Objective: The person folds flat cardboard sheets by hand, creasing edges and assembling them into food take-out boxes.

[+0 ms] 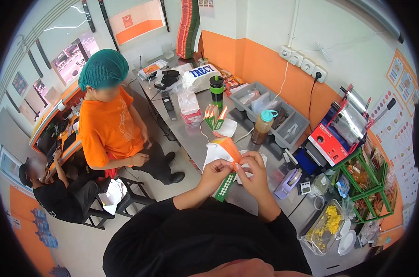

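Both hands meet over the metal counter at an orange-and-white paper food sleeve (pixel 228 147). My left hand (pixel 215 176) pinches its near edge from the left. On the right, my right hand (pixel 252 173) has thumb and fingers closed on the same edge, the fingertips of both hands almost together. A green card strip with a white pattern (pixel 224 188) shows just below the hands. Beyond them, several folded green, white and orange sleeves (pixel 214 118) stand grouped beside a white tray (pixel 226 128). White papers (pixel 212 154) lie under the held sleeve.
A brown bottle with a turquoise lid (pixel 264 125), a green-and-black tumbler (pixel 216 90) and a grey divided bin (pixel 290 123) stand at the back. To the right are a purple tape dispenser (pixel 288 183), a red sealing machine (pixel 329 143) and green baskets (pixel 364 173). A person in orange (pixel 110 124) stands left.
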The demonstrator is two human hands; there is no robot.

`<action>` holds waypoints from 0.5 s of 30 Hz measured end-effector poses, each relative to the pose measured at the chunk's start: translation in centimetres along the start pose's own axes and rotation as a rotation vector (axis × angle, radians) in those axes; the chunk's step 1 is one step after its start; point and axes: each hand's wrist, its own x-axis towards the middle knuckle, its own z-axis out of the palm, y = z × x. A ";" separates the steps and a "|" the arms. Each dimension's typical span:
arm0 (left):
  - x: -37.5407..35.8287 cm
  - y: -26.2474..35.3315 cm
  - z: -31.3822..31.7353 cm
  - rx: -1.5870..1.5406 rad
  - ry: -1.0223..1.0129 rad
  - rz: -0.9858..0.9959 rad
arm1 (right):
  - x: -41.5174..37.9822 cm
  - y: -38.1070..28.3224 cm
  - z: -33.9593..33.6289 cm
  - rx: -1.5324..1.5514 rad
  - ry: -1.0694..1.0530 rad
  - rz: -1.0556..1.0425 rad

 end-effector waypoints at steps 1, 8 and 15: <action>0.0 -0.1 0.0 0.000 -0.001 -0.002 | 0.0 0.2 0.0 0.000 0.001 0.002; 0.0 0.0 0.1 -0.015 0.035 0.003 | 0.0 0.5 -0.1 0.043 0.028 0.012; -0.1 0.4 0.4 -0.088 0.016 -0.072 | 0.0 0.7 -0.4 0.109 0.003 0.028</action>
